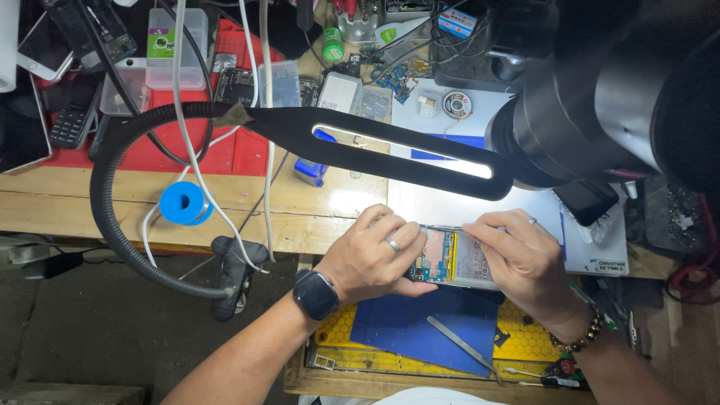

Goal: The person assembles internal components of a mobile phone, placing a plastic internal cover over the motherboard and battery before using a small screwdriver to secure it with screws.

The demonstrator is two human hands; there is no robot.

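**Two hands on an opened phone**

Left of the opened phone (pixel 448 257), a blue tape roll (pixel 183 202) lies on the wooden desk (pixel 67 202). The phone shows a blue-orange board and a silver part, and it sits at the desk edge under the black lamp (pixel 390 146). The left hand (pixel 371 255), with a ring, grips its left end. The right hand (pixel 517 259) is closed on its right side, pinching thin tweezers (pixel 450 228) over the top edge.

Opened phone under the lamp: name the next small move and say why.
Probably steady the opened phone with the left hand while the right hand works the thin tool along its top edge: both hands already sit on it, its board exposed.
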